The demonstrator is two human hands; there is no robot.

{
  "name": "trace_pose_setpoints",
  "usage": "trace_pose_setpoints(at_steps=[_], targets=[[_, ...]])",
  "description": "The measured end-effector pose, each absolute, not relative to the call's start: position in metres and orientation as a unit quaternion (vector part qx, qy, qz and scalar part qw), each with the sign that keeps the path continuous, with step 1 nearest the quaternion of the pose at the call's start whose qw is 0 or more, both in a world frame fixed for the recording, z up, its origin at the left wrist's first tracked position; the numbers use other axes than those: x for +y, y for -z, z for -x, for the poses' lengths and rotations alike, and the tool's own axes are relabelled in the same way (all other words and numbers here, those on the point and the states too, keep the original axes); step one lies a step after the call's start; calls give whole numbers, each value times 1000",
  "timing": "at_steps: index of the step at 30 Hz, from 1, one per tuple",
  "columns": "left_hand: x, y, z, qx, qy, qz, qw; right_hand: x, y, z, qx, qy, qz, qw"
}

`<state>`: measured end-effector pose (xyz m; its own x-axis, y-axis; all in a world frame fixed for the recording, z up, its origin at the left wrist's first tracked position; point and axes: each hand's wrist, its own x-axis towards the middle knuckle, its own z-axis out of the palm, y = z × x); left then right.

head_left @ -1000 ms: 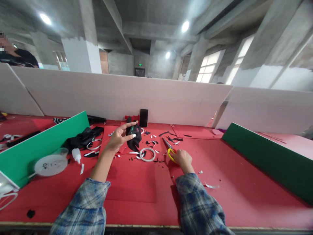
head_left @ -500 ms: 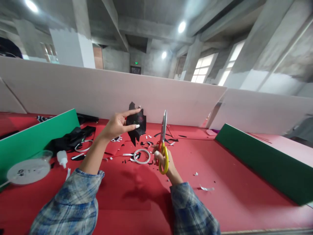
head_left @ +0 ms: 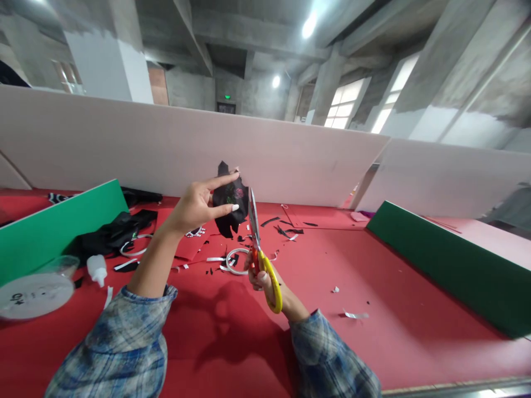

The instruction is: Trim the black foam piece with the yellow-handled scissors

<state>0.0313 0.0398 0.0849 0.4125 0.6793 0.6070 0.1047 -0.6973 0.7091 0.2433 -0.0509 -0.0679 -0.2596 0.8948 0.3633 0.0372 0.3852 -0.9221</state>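
My left hand (head_left: 194,204) is raised above the red table (head_left: 373,287) and pinches a ragged black piece of fabric (head_left: 230,202) with a small coloured mark on it, index and little fingers stretched out. My right hand (head_left: 261,276) grips yellow-handled scissors (head_left: 259,249), blades pointing up and their tips right beside the black piece's right edge. Both sleeves are blue plaid.
On the table lie a white ring of tape (head_left: 236,261), black and white scraps (head_left: 286,229), a pile of black fabric (head_left: 112,232), a small white glue bottle (head_left: 96,269) and a clear round lid (head_left: 35,290). Green boards (head_left: 448,260) stand left and right, pale partitions (head_left: 290,160) behind.
My right hand picked the scissors up off the table and brought the blades up to the black piece. My left hand lifted the piece higher.
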Motion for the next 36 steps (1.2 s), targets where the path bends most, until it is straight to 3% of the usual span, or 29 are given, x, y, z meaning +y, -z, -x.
trace_pose_setpoints(at_steps=[17,36], targets=[[45,-75,-41,234,-474,-772,354,-51,68,-233,-639,-456,335,521],[38,-78,-46,242,-484,-774,328,-48,65,-228,-576,-494,368,538]])
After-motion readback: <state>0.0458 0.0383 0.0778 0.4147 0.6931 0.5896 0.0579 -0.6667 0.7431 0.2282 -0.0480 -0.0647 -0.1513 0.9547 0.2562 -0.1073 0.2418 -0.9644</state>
